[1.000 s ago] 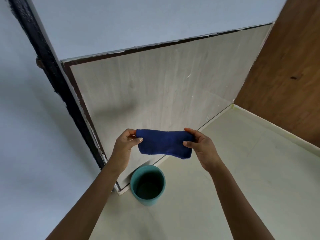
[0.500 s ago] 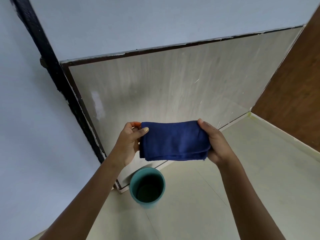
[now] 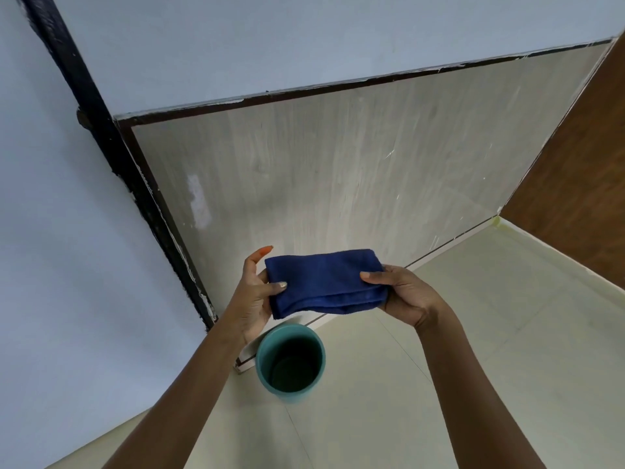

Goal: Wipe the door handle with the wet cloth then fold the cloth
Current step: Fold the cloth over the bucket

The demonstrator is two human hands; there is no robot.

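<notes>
A dark blue cloth (image 3: 323,282), folded into a thick flat rectangle, lies level between both hands in the middle of the head view. My left hand (image 3: 257,296) holds its left end, thumb on top and fingers spread behind. Gripping the right end is my right hand (image 3: 402,294), thumb laid across the top. The folded edges of the cloth face me. No door handle is in view.
A teal bucket (image 3: 262,363) stands on the pale floor (image 3: 473,350) right below the cloth. Behind it rises a light wood-grain panel (image 3: 321,181) with a dark frame (image 3: 101,130). A brown wooden surface (image 3: 581,184) closes the right side.
The cloth went from a narrow hanging strip to a thicker folded rectangle held flat. Both hands have shifted slightly lower, and my right thumb now lies on top of the cloth.
</notes>
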